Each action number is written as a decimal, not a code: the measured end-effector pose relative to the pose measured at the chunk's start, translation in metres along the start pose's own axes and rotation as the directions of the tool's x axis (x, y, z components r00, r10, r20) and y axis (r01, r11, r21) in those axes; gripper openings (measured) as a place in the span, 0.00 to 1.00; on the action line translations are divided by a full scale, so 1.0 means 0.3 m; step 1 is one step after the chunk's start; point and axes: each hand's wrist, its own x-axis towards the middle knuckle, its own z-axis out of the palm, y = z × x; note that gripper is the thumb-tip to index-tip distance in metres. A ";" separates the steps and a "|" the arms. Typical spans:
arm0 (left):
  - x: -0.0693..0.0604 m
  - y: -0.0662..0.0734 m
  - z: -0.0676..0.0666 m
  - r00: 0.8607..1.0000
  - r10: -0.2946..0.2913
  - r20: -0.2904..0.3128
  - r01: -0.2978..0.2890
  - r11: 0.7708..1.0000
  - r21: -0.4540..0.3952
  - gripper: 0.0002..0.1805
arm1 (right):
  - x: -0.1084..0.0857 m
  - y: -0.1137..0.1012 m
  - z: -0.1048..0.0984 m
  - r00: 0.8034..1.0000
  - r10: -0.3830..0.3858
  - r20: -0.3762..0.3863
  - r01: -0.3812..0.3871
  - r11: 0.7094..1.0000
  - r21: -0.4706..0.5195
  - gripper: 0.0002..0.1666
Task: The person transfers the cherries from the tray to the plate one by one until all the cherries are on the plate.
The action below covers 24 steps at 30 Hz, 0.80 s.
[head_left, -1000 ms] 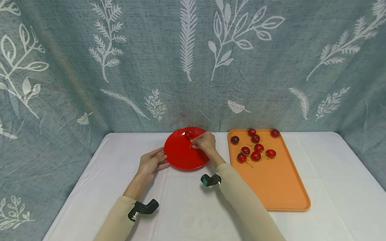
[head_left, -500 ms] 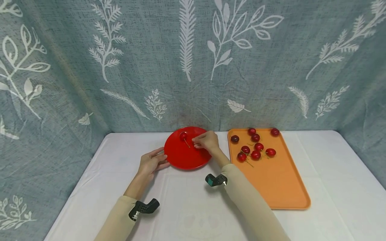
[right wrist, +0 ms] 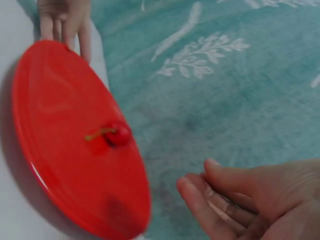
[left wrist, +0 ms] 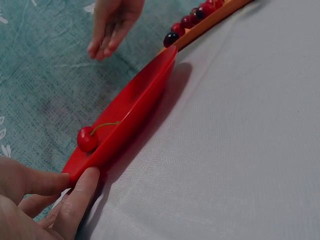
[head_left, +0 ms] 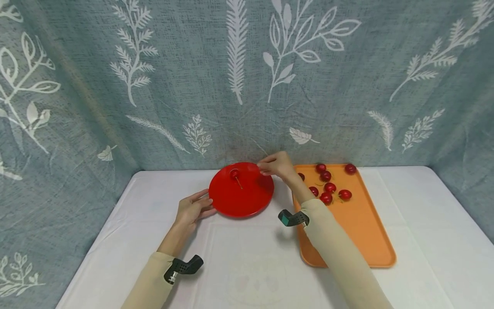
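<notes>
One red cherry point(head_left: 234, 173) with its stem lies toward the back of the red plate point(head_left: 243, 199). At the plate's left edge, the left hand point(head_left: 190, 210) grips the rim; the left wrist view shows its fingers point(left wrist: 80, 200) on both sides of that rim. The right hand point(head_left: 278, 165) hovers above the plate's back right edge, its fingers loosely bent. Nothing is between the right hand's fingertips point(right wrist: 196, 172) in the right wrist view, where the cherry point(right wrist: 118, 134) rests apart from them.
An orange tray point(head_left: 359, 231) stands right of the plate, with several cherries point(head_left: 345, 195) in its back part. The right forearm point(head_left: 339, 244) crosses over the tray's left side. A patterned cloth point(head_left: 173, 86) hangs behind the white-covered table point(head_left: 239, 257).
The right hand has let go of the cherry by its stem, then moved up and to the right. The cherry has settled slightly left on the plate. The left hand has stayed at the rim.
</notes>
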 end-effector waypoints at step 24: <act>0.009 -0.006 -0.004 1.000 -0.001 0.009 0.001 1.000 -0.016 0.28 | -0.070 0.045 -0.398 0.997 -0.053 -0.063 0.018 0.891 -0.454 0.18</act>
